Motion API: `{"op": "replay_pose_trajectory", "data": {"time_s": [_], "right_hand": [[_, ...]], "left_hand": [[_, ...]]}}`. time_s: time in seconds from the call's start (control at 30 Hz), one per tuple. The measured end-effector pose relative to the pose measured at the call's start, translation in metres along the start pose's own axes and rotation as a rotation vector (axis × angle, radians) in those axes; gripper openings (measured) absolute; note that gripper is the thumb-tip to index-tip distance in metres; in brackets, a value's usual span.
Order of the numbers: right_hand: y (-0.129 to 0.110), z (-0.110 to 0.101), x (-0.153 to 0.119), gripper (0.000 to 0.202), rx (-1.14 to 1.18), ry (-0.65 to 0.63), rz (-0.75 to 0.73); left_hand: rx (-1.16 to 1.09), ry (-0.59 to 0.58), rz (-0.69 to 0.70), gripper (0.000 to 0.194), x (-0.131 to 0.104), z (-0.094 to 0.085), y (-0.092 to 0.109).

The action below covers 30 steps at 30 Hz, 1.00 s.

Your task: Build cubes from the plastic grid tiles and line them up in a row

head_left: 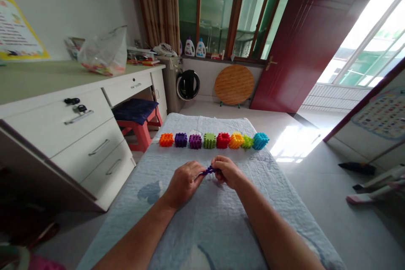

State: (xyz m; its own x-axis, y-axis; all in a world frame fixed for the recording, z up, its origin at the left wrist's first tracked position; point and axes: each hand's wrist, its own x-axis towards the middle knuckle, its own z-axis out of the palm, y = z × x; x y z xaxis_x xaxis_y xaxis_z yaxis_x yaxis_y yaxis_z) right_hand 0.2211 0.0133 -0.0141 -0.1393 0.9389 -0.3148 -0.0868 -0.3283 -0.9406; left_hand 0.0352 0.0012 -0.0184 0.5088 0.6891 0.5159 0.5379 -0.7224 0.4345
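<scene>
Between my two hands is a small purple notched toy piece (pixel 209 171), partly hidden by the fingers. My left hand (pixel 186 180) pinches its left end, and my right hand (pixel 227 171) grips its right end. Just beyond them stands a row of interlocking cube blocks: orange (pixel 166 139), dark purple (pixel 181 139), purple (pixel 195 141), green (pixel 209 140), red (pixel 223 140), yellow-orange (pixel 236 140) and blue (pixel 261 140). A lime-green spiky piece (pixel 247 141) sits between the yellow-orange and blue blocks.
A light blue cloth (pixel 152 219) covers the table under my hands. Left of it are a white drawer desk (pixel 91 135) and a pink stool (pixel 144 135) with a dark cushion. A washing machine (pixel 174 82), a round wooden tabletop (pixel 234 85) and a red door (pixel 303 38) stand behind.
</scene>
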Motion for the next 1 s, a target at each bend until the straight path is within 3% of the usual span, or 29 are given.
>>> {"op": "replay_pose_trajectory", "data": {"time_s": [0.1, 0.17, 0.23, 0.4, 0.47, 0.6, 0.73, 1.0], "right_hand": [[0.003, -0.002, 0.001, 0.025, 0.074, -0.074, 0.011], [0.005, -0.005, 0.003, 0.034, 0.152, -0.136, -0.002], [0.009, -0.009, 0.006, 0.041, 0.227, -0.174, -0.032], [0.014, -0.016, 0.009, 0.037, 0.264, -0.164, -0.08], [0.013, -0.015, 0.007, 0.036, 0.257, -0.161, -0.079], [0.011, -0.013, 0.002, 0.037, 0.243, -0.161, -0.071], [0.011, -0.013, 0.001, 0.038, 0.243, -0.163, -0.077], [0.011, -0.013, 0.002, 0.038, 0.236, -0.164, -0.071]], "left_hand": [[-0.034, -0.013, -0.021, 0.015, 0.0, -0.001, 0.002], [-0.118, 0.04, -0.119, 0.016, 0.001, -0.001, 0.002], [-0.276, 0.137, -0.31, 0.016, 0.003, 0.0, -0.001], [-0.973, 0.508, -1.008, 0.015, 0.018, -0.008, -0.022], [-1.165, 0.606, -1.163, 0.012, 0.028, -0.015, -0.032], [-1.2, 0.677, -1.22, 0.007, 0.05, -0.023, -0.05], [-1.16, 0.73, -1.246, 0.007, 0.065, -0.018, -0.068], [-1.089, 0.746, -1.277, 0.009, 0.068, -0.003, -0.088]]}}
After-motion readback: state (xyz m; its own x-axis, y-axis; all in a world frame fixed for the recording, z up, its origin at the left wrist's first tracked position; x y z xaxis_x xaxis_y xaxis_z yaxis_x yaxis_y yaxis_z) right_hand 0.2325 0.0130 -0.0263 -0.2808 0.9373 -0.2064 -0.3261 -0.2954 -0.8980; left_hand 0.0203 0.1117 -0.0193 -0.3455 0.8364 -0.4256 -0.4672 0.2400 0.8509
